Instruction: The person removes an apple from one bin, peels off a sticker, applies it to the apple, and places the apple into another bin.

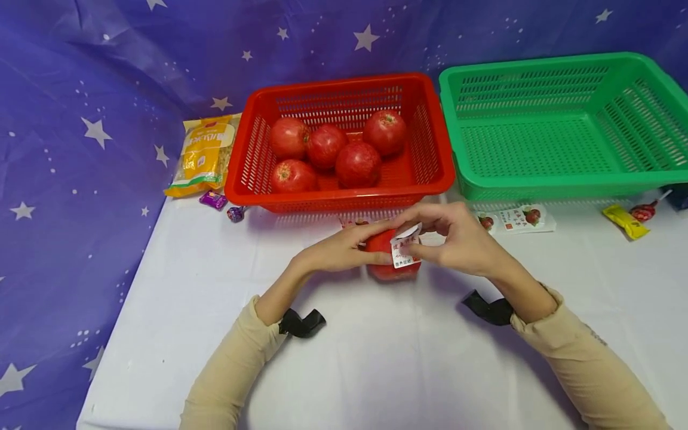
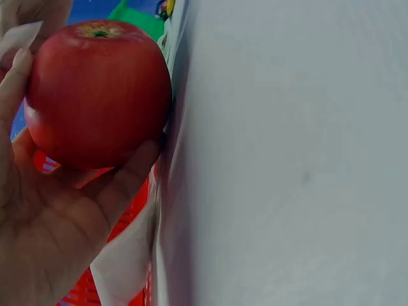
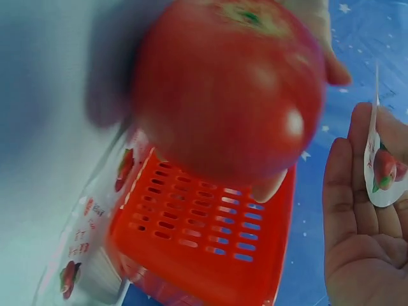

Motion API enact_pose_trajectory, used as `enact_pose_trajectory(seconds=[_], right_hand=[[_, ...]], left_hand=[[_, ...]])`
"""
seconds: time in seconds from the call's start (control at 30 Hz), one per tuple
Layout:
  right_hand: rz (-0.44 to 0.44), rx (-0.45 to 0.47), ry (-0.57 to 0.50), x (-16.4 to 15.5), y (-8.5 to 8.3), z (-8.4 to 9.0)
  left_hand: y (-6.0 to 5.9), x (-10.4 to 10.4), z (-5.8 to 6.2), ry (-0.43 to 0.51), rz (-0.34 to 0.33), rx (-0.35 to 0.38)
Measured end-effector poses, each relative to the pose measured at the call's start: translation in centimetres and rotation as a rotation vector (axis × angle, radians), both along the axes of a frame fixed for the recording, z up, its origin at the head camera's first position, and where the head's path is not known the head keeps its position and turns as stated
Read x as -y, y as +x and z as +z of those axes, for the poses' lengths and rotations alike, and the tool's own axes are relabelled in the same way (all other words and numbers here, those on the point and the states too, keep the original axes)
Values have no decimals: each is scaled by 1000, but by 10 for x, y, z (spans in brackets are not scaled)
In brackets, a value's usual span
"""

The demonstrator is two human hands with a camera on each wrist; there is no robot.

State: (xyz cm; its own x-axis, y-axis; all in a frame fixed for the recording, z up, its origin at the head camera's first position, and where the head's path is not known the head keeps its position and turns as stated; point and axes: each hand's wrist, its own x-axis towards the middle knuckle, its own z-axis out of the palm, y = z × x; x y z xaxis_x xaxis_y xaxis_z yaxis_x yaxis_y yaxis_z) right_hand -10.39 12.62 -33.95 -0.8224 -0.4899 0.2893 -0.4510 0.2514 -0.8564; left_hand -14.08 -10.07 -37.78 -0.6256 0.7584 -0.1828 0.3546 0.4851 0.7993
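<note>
A red apple (image 1: pixel 395 272) rests on the white table in front of the red basket. My left hand (image 1: pixel 340 246) grips it from the left; in the left wrist view the fingers and palm wrap round the apple (image 2: pixel 102 95). Between thumb and fingers my right hand (image 1: pixel 462 242) pinches a white label (image 1: pixel 404 253) with red lettering, held over the apple's top right. In the right wrist view that label (image 3: pixel 384 171) shows an apple picture and stands apart from the apple (image 3: pixel 223 95). More printed labels (image 1: pixel 524 219) lie behind the right hand.
A red basket (image 1: pixel 344 200) with several apples stands at the back, touching a green basket (image 1: pixel 537 149) on its right. At the left are a yellow bag (image 1: pixel 206 155), a purple candy (image 1: pixel 213 200) and a lollipop (image 1: pixel 235 214). A yellow candy (image 1: pixel 626 222) and red lollipop (image 1: pixel 643 211) lie far right.
</note>
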Motion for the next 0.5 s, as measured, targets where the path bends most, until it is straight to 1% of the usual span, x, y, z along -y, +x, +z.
enact_pose_trajectory(seconds=[0.07, 0.13, 0.23, 0.3, 0.43, 0.5], right_hand=[[-1, -39, 24, 2, 0, -3], [-8, -118, 46, 4, 0, -7], [-25, -239, 58, 6, 0, -11], [-30, -302, 63, 8, -1, -13], [14, -329, 51, 8, -1, -14], [33, -344, 51, 8, -2, -15]], left_hand=[[-2, 1, -2, 43, -1, 55], [-4, 1, -3, 75, -2, 84], [-5, 1, -4, 105, -14, 97], [-5, 1, -5, 110, -17, 104], [-3, 3, -3, 60, 5, 158], [-2, 4, -2, 44, -1, 170]])
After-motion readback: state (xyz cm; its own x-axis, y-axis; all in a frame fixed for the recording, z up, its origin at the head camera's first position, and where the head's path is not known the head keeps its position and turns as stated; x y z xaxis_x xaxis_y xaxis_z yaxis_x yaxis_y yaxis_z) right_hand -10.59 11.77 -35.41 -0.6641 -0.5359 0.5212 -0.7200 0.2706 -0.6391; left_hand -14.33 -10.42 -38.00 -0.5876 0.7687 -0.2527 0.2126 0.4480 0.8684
